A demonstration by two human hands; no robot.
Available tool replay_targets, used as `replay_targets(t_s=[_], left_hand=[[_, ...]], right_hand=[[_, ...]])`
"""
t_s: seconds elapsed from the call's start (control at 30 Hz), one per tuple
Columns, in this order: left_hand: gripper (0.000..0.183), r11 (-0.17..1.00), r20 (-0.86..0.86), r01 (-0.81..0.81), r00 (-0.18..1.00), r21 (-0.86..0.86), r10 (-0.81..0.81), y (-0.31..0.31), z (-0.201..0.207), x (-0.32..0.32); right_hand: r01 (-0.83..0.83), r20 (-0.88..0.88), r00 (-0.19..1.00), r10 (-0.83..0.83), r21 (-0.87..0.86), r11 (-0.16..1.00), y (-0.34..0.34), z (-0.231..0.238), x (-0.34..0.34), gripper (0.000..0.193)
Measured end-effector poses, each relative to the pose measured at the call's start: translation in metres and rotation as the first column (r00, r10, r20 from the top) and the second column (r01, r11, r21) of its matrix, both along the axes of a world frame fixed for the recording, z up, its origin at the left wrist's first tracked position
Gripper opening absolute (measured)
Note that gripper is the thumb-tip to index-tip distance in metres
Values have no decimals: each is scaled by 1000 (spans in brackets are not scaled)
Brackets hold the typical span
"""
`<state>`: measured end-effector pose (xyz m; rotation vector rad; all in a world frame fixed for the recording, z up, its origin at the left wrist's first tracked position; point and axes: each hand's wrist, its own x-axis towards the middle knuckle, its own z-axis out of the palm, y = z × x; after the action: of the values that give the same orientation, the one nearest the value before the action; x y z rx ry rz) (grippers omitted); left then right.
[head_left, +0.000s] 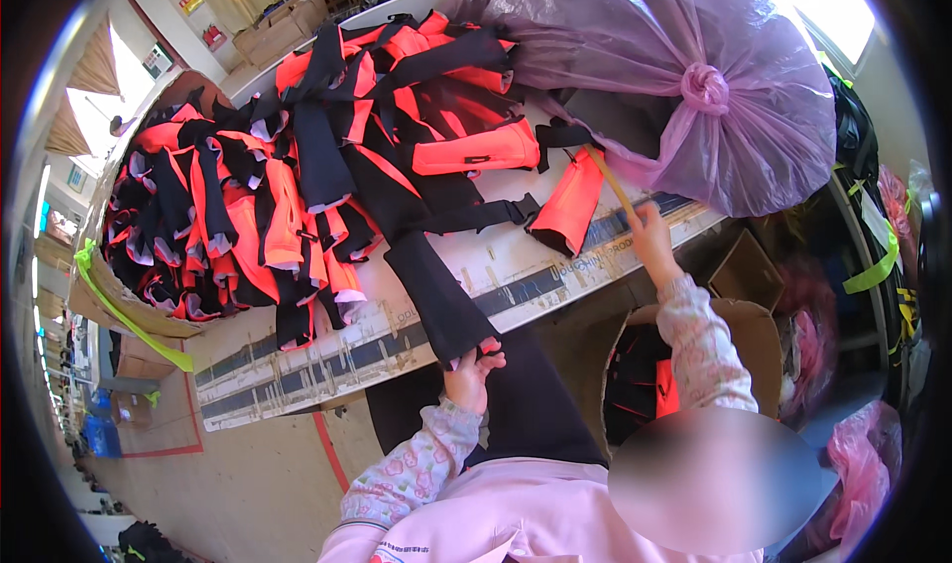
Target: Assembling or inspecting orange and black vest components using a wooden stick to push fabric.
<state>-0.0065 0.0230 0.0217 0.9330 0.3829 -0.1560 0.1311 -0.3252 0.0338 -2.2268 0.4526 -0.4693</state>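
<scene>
My left hand (pixel 467 381) pinches the near end of a long black fabric piece (pixel 428 290), which hangs a little over the table's front edge. A bit of orange shows at my fingertips. My right hand (pixel 651 234), farther right, is closed on a thin yellow stick (pixel 615 184). Its far tip lies against a short bright orange fabric piece with a black end (pixel 571 201). Left of that is a black strap with a buckle (pixel 522 209). Another orange piece with a small dark zip (pixel 476 151) lies beyond the strap.
A heap of black and orange fabric pieces (pixel 322 156) covers the table's left and back, beside a packed cardboard box (pixel 149 317). A large knotted purple plastic bag (pixel 764 117) sits back right. Below the table (pixel 372 333), an open carton (pixel 756 327) holds similar pieces.
</scene>
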Motion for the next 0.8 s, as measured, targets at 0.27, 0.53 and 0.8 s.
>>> replay_targets(t_s=[0.27,0.53,0.8], left_hand=[[19,999,-34,44,998,22,-44,11,-10,-4],[19,996,-75,75,995,58,-71,13,-8,-7],[30,990,-11,137,990,33,-137,15,-14,-8]], right_hand=[[-50,70,988,138,-699,713,46,65,117,14],[-246,-122,896,426,-937,248,34,87,232,24],[-174,-148,920,363,-984,39,19,155,199,18]])
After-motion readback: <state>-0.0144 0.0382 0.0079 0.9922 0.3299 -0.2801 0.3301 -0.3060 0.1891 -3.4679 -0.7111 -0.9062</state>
